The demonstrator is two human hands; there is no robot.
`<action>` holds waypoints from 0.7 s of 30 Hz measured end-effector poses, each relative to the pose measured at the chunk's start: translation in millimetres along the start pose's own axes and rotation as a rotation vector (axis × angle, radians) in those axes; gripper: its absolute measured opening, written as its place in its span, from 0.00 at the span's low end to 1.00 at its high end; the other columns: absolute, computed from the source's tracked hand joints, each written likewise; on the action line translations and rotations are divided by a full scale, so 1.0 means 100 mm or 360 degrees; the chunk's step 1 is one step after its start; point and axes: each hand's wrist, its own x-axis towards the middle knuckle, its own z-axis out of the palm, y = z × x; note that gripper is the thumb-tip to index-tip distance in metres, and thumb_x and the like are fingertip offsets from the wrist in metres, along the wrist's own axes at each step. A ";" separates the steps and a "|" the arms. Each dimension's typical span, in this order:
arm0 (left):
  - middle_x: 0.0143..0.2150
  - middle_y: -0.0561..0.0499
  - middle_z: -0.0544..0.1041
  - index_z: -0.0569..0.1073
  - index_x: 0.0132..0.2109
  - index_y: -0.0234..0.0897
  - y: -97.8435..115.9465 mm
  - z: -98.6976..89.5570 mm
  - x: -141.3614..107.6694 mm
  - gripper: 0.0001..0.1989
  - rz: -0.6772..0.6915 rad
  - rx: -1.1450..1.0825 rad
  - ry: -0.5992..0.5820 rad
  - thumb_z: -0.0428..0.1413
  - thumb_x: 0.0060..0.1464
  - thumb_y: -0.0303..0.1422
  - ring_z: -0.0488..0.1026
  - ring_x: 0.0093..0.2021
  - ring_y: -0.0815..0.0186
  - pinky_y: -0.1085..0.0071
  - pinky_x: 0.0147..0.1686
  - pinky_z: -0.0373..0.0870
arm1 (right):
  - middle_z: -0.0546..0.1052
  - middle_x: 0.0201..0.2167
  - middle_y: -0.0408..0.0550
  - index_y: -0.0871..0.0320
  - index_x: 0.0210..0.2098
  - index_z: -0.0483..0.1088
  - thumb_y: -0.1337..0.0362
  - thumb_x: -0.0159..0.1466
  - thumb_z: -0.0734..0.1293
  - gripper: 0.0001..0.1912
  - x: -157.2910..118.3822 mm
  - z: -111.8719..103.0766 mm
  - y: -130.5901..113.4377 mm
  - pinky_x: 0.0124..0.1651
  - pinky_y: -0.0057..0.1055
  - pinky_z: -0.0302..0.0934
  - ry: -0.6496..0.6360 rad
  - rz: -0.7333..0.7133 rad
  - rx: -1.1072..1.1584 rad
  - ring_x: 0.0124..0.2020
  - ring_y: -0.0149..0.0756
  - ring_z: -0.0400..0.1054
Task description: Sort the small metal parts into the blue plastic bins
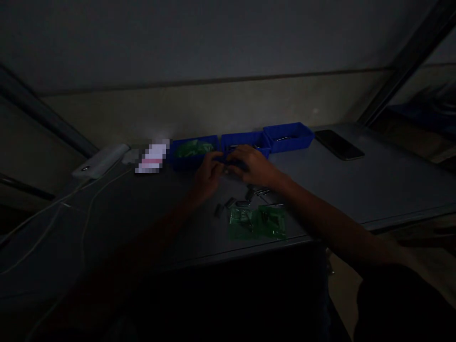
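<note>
My left hand (209, 175) and my right hand (252, 165) meet in front of the middle blue bin (263, 139). Their fingers are bent around something small, too dark to make out. In the left blue bin (181, 164) lie green plastic bags (193, 148). Metal parts show in the middle bin, partly hidden by my right hand. Several small metal pieces (243, 203) and thin pins (263, 192) lie on the table below my hands. Nearer the front edge, two green packets (242, 223) with small parts inside rest side by side.
The right blue bin (292, 138) holds a few thin parts. A dark phone (339, 144) lies to its right. At the left are a white power strip (101, 161), white cables (89, 209) and a bright, pixelated object (153, 157). A wall stands behind the grey table (388, 180).
</note>
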 end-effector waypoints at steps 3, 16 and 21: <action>0.29 0.54 0.71 0.62 0.51 0.38 0.01 -0.03 -0.07 0.13 -0.0072 0.0011 -0.0016 0.43 0.61 0.36 0.70 0.29 0.69 0.73 0.31 0.66 | 0.72 0.39 0.53 0.62 0.40 0.70 0.68 0.60 0.64 0.09 -0.01 0.08 -0.03 0.49 0.37 0.57 -0.0091 -0.0060 0.0037 0.44 0.40 0.64; 0.28 0.53 0.72 0.65 0.48 0.35 0.15 -0.02 -0.09 0.13 -0.0030 0.0103 0.0014 0.42 0.61 0.36 0.72 0.30 0.70 0.74 0.32 0.68 | 0.69 0.37 0.52 0.61 0.37 0.71 0.61 0.64 0.60 0.11 -0.02 0.04 -0.07 0.44 0.34 0.56 -0.0062 0.0041 -0.0069 0.41 0.39 0.63; 0.37 0.49 0.75 0.67 0.44 0.35 0.15 -0.04 -0.09 0.11 0.0116 0.0072 0.0023 0.48 0.57 0.36 0.73 0.37 0.68 0.73 0.37 0.69 | 0.70 0.34 0.51 0.60 0.35 0.70 0.55 0.67 0.55 0.19 0.00 0.06 0.01 0.42 0.33 0.57 -0.0005 0.0077 0.0007 0.38 0.37 0.64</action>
